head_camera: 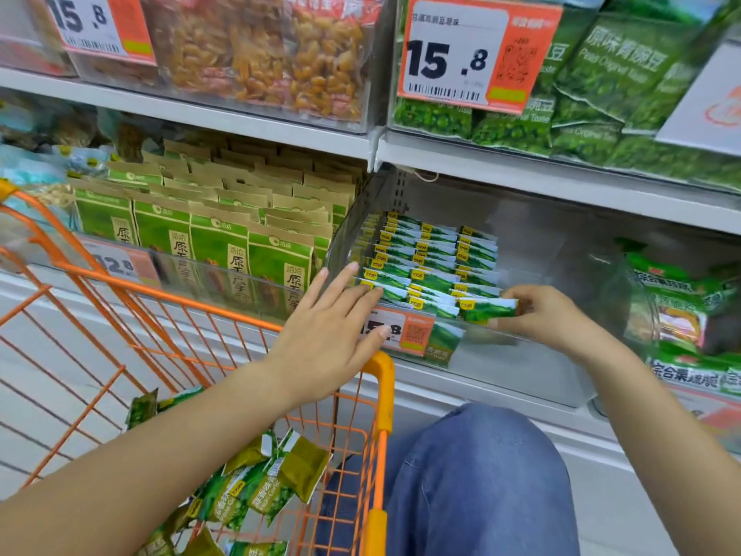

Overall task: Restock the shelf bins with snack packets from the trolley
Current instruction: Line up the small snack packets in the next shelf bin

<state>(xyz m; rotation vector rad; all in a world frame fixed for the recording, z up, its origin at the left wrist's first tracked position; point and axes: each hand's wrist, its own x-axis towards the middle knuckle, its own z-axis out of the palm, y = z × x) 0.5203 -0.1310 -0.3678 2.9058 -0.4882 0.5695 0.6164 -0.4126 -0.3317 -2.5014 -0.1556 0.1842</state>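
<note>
From the head view, the right hand [539, 313] pinches one green snack packet [487, 308] at the near right of the clear shelf bin [521, 367]; its fingertips are partly hidden behind the packet. The left hand [328, 331] lies open, fingers straight, touching the near left packets. Three rows of packets [421, 258] fill the bin, too blurred to count. Loose packets [260, 487] lie in the orange trolley [381, 395], cut off below.

Left hand [335, 327] reaches forward from the near left, palm down, fingers straight and spread — the forearm bare. Right hand [541, 313] sits farther right, fingers curled, pinching a small green packet [487, 309] — wrist bent inward.
</note>
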